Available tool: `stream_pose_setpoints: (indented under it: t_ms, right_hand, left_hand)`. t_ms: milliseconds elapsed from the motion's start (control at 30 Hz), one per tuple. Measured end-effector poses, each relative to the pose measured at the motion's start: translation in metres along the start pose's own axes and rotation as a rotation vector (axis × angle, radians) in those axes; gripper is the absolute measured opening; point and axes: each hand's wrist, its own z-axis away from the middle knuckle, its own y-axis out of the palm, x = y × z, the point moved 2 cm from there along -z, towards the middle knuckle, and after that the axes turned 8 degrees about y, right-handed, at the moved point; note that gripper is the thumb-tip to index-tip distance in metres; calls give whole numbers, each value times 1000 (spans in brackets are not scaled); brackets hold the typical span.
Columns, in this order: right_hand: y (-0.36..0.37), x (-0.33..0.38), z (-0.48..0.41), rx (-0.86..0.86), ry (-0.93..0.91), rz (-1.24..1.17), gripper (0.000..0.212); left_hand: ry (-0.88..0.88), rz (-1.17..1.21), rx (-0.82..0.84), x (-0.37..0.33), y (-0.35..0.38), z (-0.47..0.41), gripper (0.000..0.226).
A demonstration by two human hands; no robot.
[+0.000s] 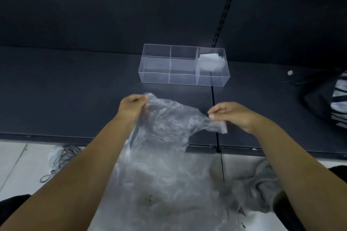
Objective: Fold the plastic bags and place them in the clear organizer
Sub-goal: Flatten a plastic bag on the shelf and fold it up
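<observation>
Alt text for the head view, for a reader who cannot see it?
Two bare hands hold a crumpled clear plastic bag over the near edge of a dark table: the left hand grips one upper corner, the right hand pinches the other. Behind it stands a clear divided organizer with folded plastic in its right end.

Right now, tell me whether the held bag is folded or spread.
Spread, unfolded: the plastic bag hangs crumpled between the left hand and right hand, each gripping an upper corner.
</observation>
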Motion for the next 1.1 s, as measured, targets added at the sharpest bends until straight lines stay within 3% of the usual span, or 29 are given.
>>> stream_pose_setpoints:
  t_ms: [100,233,367,533,633,767,933,1100]
  right_hand:
    - [-17,-27,-12,-93,56,-125,17]
    - [-5,-43,-22,-104,190,-232,32]
    - [21,-40,-32,-136,258,-310,33]
    - [45,-29,-46,-296,90,136,39]
    - [58,-30,-50,-523,-42,285,14]
    - [49,-36,-45,-604,-95,-101,9]
    - [39,-39,-36,-744,-80,-365,9]
    - [35,-25,-34,-701,-62,-890,13]
  left_hand:
    - [-53,-48,-68,23,-10,-13,13]
    - [-129,-65,-87,47,-15,-20,31]
    - [-120,-3,-43,56,-20,-25,14]
    - [-191,132,-20,70,-27,-24,28]
    - [-237,195,-23,73,-30,-20,15]
    - [-296,296,-72,77,-37,-21,26]
    - [-315,423,-97,81,-39,-21,31]
    - [-330,471,-96,87,-37,-18,11]
